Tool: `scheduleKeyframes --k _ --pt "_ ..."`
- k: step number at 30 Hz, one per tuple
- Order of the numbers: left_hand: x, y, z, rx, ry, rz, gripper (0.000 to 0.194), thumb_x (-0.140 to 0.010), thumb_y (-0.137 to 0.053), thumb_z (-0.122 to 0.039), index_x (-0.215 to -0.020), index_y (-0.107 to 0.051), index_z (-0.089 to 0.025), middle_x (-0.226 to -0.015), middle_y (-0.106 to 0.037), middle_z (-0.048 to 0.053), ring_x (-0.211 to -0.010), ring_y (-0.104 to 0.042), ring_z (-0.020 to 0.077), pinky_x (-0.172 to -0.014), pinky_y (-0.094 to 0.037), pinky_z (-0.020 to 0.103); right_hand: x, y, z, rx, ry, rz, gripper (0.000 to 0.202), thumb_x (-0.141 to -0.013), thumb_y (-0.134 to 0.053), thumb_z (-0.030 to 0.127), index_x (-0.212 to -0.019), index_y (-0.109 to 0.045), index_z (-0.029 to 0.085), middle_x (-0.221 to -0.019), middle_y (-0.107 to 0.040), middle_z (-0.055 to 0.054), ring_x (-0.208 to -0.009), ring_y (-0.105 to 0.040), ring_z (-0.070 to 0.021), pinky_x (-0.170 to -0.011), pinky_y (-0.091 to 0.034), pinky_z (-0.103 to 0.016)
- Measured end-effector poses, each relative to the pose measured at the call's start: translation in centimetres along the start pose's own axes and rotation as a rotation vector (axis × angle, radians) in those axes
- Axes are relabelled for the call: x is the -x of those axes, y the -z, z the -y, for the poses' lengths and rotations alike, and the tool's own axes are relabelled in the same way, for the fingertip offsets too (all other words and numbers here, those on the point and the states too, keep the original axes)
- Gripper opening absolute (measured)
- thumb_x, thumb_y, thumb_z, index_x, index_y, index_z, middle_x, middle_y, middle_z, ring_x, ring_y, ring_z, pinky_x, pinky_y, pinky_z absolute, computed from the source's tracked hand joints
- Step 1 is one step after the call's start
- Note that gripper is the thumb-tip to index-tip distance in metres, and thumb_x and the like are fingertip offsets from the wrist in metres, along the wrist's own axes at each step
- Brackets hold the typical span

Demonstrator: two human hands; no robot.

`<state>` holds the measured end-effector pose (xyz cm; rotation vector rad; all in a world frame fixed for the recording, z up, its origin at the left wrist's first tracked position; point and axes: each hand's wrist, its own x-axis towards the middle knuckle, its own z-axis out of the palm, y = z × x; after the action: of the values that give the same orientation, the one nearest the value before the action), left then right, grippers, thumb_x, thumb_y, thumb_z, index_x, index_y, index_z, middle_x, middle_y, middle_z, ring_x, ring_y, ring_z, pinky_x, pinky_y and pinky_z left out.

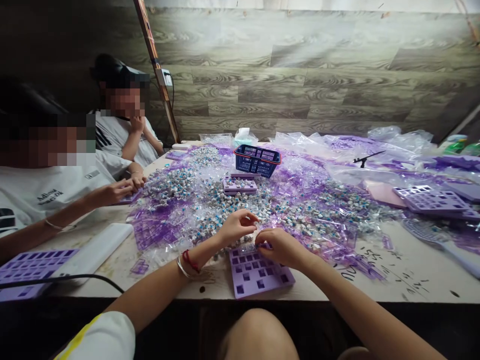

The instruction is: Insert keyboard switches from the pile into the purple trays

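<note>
A light purple foam board (258,278) with rows of square holes lies at the table's front edge before me. Over its far right corner is my right hand (281,247), its fingers bent and pressed together; whatever is between the fingertips is too small to make out. A small clear plastic piece (247,248) rests along the board's far edge, beside those fingertips. My left hand (237,227) hovers just beyond the board, fingers loosely curved, with a gap between thumb and fingers. Right behind it spreads a pile of small white-and-blue parts (225,200).
Clear and purple plastic pieces (157,225) cover mid-table. A dark blue basket (258,161) stands tilted behind a purple block (240,186). More purple boards (431,199) lie right; a white bar (95,250) and cable lie left. Two people (123,135) sit at left.
</note>
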<state>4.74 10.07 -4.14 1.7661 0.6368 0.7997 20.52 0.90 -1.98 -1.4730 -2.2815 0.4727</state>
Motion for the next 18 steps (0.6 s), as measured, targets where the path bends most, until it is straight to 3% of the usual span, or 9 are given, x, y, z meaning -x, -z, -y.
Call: scheduleKeyframes --k 5,9,13,18 --pt "-0.3 0.4 0.5 -0.079 -0.022 -0.043 0.018 -0.067 -0.064 -0.010 -0.084 -0.065 -0.012 -0.083 -0.061 0.003 -0.072 -0.061 0.0119 -0.068 -0.050 0.023 -0.3 1.1 0.8 0.162 -0.072 0.104 0.017 -0.072 -0.058 0.010 -0.077 -0.072 0.018 -0.078 -0.071 -0.005 -0.071 -0.062 -0.0169 -0.066 -0.043 -0.024" --pt "0.1 0.1 -0.1 -0.197 -0.141 0.038 0.013 -0.069 -0.064 -0.013 -0.082 -0.066 -0.012 -0.086 -0.057 0.003 -0.069 -0.061 0.0105 -0.068 -0.051 0.023 0.0 2.0 0.5 0.232 -0.132 0.158 0.018 -0.067 -0.060 0.008 -0.072 -0.072 0.019 -0.073 -0.071 -0.005 -0.066 -0.062 -0.0177 -0.059 -0.040 -0.024" --pt "0.7 -0.5 -0.8 -0.211 -0.162 0.153 0.015 -0.071 -0.064 -0.016 -0.085 -0.067 -0.012 -0.087 -0.058 0.004 -0.068 -0.061 0.0103 -0.063 -0.051 0.020 0.7 2.1 -0.4 0.292 -0.111 0.092 0.017 -0.068 -0.059 0.008 -0.070 -0.072 0.019 -0.072 -0.071 -0.006 -0.066 -0.062 -0.0188 -0.057 -0.040 -0.025" --pt "1.1 -0.9 -1.2 -0.290 -0.123 0.141 0.016 -0.071 -0.064 -0.015 -0.086 -0.068 -0.012 -0.086 -0.061 0.003 -0.056 -0.055 0.0058 -0.053 -0.044 0.016 1.4 1.5 -1.2 0.287 -0.057 0.027 0.015 -0.073 -0.058 0.011 -0.076 -0.071 0.019 -0.077 -0.070 -0.006 -0.069 -0.063 -0.0186 -0.062 -0.042 -0.025"
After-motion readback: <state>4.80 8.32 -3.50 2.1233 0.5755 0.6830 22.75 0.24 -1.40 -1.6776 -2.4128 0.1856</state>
